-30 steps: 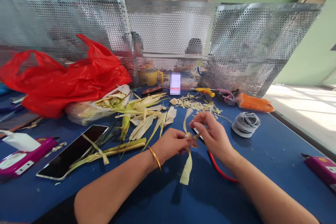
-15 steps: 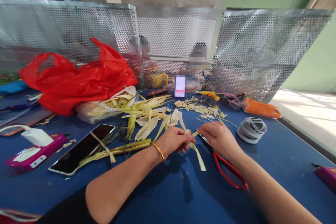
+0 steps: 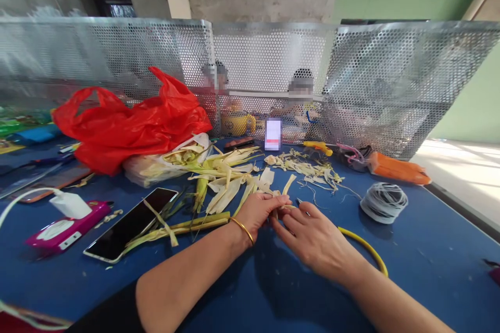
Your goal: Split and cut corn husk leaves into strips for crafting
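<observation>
My left hand (image 3: 263,213) pinches a pale corn husk strip (image 3: 289,184) that sticks up beyond the fingertips. My right hand (image 3: 312,234) meets it from the right, its fingers closed on the same husk; the knuckles hide most of the folded part. Beneath my right wrist a curved yellow handle (image 3: 367,247) shows on the table, its other end covered by the hand. Beyond my left hand lies a heap of corn husks (image 3: 226,182), pale and greenish. A smartphone (image 3: 136,223) lies left of my forearm, partly under husk strips.
Husk shreds (image 3: 312,169) lie behind my hands. To the right are a ball of grey-white cord (image 3: 384,202) and an orange packet (image 3: 398,166). A red plastic bag (image 3: 136,125) and a purple power strip (image 3: 68,226) sit left. A perforated metal screen (image 3: 269,57) closes off the back.
My right hand has moved left and down, up against my left hand. The husk strip end that hung down toward me now stands upward. The red scissor handle no longer shows; a yellow one does.
</observation>
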`<state>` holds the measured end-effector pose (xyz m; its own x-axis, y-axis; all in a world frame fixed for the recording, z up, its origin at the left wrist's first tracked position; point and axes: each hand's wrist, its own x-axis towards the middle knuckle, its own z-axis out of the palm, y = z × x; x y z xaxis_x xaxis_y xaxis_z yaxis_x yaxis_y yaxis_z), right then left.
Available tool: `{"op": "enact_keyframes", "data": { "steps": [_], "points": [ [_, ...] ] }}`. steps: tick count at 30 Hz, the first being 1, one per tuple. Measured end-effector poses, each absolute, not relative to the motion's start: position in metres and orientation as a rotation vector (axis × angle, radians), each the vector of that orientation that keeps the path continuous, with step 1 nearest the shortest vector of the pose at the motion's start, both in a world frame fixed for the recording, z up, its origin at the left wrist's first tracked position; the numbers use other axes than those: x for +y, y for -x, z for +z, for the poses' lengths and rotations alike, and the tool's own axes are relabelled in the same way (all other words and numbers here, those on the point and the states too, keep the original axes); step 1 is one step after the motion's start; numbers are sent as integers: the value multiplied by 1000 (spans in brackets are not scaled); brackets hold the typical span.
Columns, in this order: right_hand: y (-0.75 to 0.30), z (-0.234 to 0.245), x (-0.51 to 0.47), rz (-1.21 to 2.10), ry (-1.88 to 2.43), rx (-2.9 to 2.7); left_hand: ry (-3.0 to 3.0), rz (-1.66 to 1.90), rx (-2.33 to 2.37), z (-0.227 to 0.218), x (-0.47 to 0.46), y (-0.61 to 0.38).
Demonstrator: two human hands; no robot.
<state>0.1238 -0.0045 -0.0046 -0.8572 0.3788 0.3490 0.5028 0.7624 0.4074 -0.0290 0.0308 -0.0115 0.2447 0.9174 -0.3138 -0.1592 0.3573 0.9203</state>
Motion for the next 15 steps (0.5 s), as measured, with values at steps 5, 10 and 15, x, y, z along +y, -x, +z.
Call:
{"op": "enact_keyframes", "data": {
  "steps": [5,10,15],
  "points": [
    [-120,-7,-6,-790,711,-2697,-916,888,1055,-15,31,27],
    [-122,-8,-4,-608,832,-2483,-939,841,915,-4,29,29],
    [-123,-8,-4,-471,862,-2348,-950,873,849,3,30,33]
  ]
}}
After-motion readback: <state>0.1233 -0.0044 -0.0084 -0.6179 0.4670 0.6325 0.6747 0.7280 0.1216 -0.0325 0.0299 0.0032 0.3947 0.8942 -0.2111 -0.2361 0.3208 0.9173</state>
